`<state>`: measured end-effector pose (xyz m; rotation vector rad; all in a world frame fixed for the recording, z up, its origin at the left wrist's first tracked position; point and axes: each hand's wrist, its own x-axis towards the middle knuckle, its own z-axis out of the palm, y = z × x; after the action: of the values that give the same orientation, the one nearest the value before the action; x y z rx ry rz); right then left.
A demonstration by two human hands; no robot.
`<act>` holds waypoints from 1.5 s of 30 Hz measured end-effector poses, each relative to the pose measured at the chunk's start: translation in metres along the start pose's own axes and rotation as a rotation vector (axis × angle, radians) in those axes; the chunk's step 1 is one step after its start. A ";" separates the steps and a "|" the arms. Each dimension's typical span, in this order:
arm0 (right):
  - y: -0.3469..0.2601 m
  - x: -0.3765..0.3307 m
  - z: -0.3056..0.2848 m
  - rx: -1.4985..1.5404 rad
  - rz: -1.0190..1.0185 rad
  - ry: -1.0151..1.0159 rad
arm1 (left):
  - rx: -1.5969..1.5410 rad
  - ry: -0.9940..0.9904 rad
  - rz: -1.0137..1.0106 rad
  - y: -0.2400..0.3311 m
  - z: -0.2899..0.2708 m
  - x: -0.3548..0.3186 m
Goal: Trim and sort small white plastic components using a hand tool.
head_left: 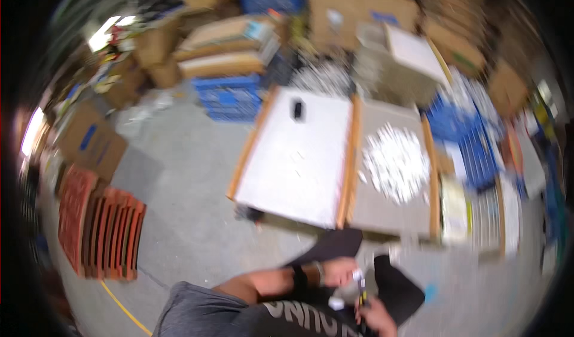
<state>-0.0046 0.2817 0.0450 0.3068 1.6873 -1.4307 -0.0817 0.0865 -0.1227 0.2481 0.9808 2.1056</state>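
Blurred view down: grey concrete floor [179, 217], stacks of brown cardboard boxes [359, 5] at the far side. Wide wood-framed tray with white sheet [299, 157], beside it a second tray with grey sheet [382, 208] carrying a heap of small white pieces [394, 163]. Blue plastic crate [230, 98], stack of red-brown slatted panels [104, 232] on left. Left hand [339, 272] closed by a small white object [357, 275], grip unclear; right hand [376, 318] wrapped round a thin dark-and-yellow stick tool [362, 298], near lower edge
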 end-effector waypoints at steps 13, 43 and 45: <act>-0.009 -0.016 -0.066 0.660 -0.237 -0.001 | -0.460 0.121 -0.413 0.067 0.054 -0.014; 0.026 0.052 -0.104 1.026 -0.253 0.065 | -0.100 0.185 -0.498 0.073 0.063 -0.031; 0.018 0.046 -0.098 1.047 -0.246 0.013 | -0.083 0.191 -0.485 0.074 0.062 -0.033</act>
<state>-0.0634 0.3588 -0.0059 0.6800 0.8558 -2.4137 -0.0733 0.0681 -0.0229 -0.2201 0.9475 1.7360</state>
